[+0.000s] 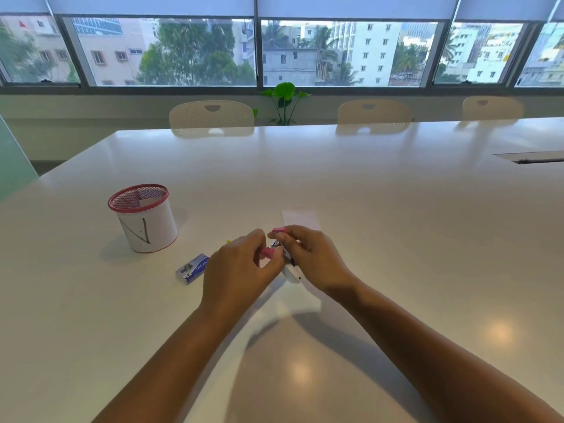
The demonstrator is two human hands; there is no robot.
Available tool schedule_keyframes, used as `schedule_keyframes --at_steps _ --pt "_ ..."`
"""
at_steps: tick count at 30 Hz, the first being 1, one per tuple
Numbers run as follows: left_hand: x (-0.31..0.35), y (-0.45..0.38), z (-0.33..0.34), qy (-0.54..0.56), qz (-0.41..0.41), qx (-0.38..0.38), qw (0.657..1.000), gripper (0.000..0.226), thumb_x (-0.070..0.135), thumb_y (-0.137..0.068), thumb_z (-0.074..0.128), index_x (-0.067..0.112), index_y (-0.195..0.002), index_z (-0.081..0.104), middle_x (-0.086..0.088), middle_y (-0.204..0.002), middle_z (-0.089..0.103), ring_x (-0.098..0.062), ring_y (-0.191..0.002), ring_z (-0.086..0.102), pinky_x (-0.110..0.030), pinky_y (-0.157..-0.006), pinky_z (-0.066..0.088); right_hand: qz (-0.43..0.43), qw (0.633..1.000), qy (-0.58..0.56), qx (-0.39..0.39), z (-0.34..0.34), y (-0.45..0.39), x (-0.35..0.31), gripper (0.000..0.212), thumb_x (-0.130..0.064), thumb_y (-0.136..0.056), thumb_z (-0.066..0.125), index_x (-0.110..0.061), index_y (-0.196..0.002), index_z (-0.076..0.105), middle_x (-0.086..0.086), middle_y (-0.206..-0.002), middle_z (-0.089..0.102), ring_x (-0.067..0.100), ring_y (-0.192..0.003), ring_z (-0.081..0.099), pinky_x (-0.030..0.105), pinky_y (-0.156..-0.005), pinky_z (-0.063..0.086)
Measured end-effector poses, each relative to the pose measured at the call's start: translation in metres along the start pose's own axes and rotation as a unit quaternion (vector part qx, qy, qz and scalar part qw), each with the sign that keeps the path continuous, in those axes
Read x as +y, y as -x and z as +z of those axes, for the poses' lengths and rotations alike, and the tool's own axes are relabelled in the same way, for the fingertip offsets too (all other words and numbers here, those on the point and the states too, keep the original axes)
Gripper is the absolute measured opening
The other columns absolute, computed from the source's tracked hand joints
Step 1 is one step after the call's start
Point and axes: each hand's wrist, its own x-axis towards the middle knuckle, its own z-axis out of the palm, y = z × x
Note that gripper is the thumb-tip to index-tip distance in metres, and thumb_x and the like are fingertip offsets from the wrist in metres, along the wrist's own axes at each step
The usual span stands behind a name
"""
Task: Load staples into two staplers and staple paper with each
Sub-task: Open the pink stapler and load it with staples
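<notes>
Both hands, left hand (241, 264) and right hand (308, 254), pinch the opened pink stapler (276, 242) just right of the staple box (193, 268); a slipping grip could spill staples.

On the counter (366, 193), the mesh cup (142, 218) stands at the far left. The staple box (193, 269) lies nearer, to the right of the cup and just left of the hands. The stapler (276, 248) is between the left hand (241, 270) and the right hand (308, 257). A paper slip (300, 219) lies just behind them. Chairs (211, 117) stand behind the counter.
</notes>
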Motion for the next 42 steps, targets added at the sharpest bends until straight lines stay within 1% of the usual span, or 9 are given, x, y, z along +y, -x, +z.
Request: schedule_keyframes --at_steps 6,10,20,28,32,35,36,38,42 --pt "0.000 -0.001 -0.001 0.001 0.008 0.014 1.000 0.028 0.038 -0.080 0.062 0.017 -0.069 0.048 0.003 -0.061 0.052 -0.016 -0.055 0.049 -0.028 -0.059 0.048 0.000 1.000 -0.010 0.023 0.005 0.000 0.001 0.027 -0.020 -0.093 0.047 -0.012 -0.114 0.063 -0.008 -0.092 0.061 -0.011 -0.070 0.061 0.003 -0.061 0.046" --pt "-0.002 -0.002 0.001 0.000 0.017 0.022 1.000 0.028 0.041 -0.079 0.062 0.019 -0.070 0.047 0.004 -0.060 0.050 -0.009 -0.051 0.044 -0.017 -0.055 0.039 0.007 0.998 -0.015 0.052 0.007 0.000 0.000 0.027 -0.022 -0.093 0.049 -0.014 -0.114 0.064 -0.006 -0.093 0.062 0.002 -0.073 0.062 0.004 -0.064 0.048" --pt "-0.007 -0.002 0.001 0.002 0.022 0.032 0.999 0.030 0.042 -0.078 0.064 0.021 -0.066 0.046 0.005 -0.056 0.047 -0.004 -0.045 0.039 -0.012 -0.051 0.030 0.016 0.997 -0.021 0.070 0.013 -0.001 0.003 0.026 -0.024 -0.092 0.051 -0.016 -0.113 0.065 -0.002 -0.101 0.067 0.017 -0.089 0.066 0.025 -0.082 0.056" --pt "-0.009 -0.004 0.001 -0.006 0.045 0.038 0.998 0.029 0.047 -0.074 0.054 0.022 -0.063 0.046 0.009 -0.053 0.044 -0.003 -0.042 0.037 -0.011 -0.050 0.028 0.005 0.997 -0.008 0.070 0.014 -0.001 0.005 0.027 -0.025 -0.093 0.051 -0.016 -0.114 0.065 0.000 -0.105 0.068 0.017 -0.092 0.066 0.031 -0.085 0.056" --pt "-0.011 -0.003 -0.002 -0.014 0.065 0.048 0.997 0.036 0.049 -0.074 0.054 0.016 -0.060 0.051 0.007 -0.052 0.048 -0.007 -0.044 0.040 -0.015 -0.049 0.038 0.006 0.998 0.008 0.069 0.013 -0.003 0.007 0.024 -0.025 -0.094 0.050 -0.017 -0.109 0.066 0.000 -0.099 0.069 0.017 -0.086 0.067 0.029 -0.080 0.057" --pt "-0.002 0.003 -0.008 -0.023 0.120 0.067 0.990 0.030 0.040 -0.072 0.052 0.014 -0.057 0.049 0.007 -0.047 0.047 -0.015 -0.042 0.041 -0.027 -0.042 0.045 0.120 0.971 -0.097 0.181 -0.018 -0.020 0.013 0.023 -0.026 -0.095 0.045 -0.014 -0.100 0.064 0.010 -0.089 0.069 0.026 -0.074 0.068 0.044 -0.070 0.059" --pt "0.002 0.004 -0.008 -0.037 0.141 0.059 0.988 0.027 0.039 -0.072 0.052 0.016 -0.057 0.048 0.009 -0.047 0.043 -0.015 -0.041 0.039 -0.026 -0.041 0.043 0.160 0.952 -0.149 0.212 -0.033 -0.024 0.014 0.025 -0.026 -0.097 0.044 -0.010 -0.101 0.062 0.012 -0.086 0.068 0.027 -0.071 0.066 0.042 -0.065 0.059" --pt "0.007 0.006 -0.003 -0.058 0.157 0.016 0.986 0.026 0.043 -0.072 0.051 0.021 -0.059 0.044 0.011 -0.048 0.035 -0.013 -0.042 0.037 -0.026 -0.041 0.041 0.197 0.928 -0.232 0.216 -0.052 -0.025 0.016 0.028 -0.025 -0.098 0.041 -0.006 -0.105 0.060 0.010 -0.082 0.066 0.025 -0.068 0.067 0.031 -0.052 0.057" --pt "0.003 0.007 0.009 -0.064 0.073 -0.089 0.991 0.025 0.048 -0.078 0.051 0.024 -0.074 0.046 0.012 -0.053 0.040 -0.016 -0.055 0.053 -0.034 -0.055 0.053 0.212 0.910 -0.312 0.173 -0.050 -0.021 0.017 0.026 -0.025 -0.098 0.041 -0.009 -0.104 0.061 0.009 -0.081 0.067 0.025 -0.072 0.070 0.028 -0.054 0.056"
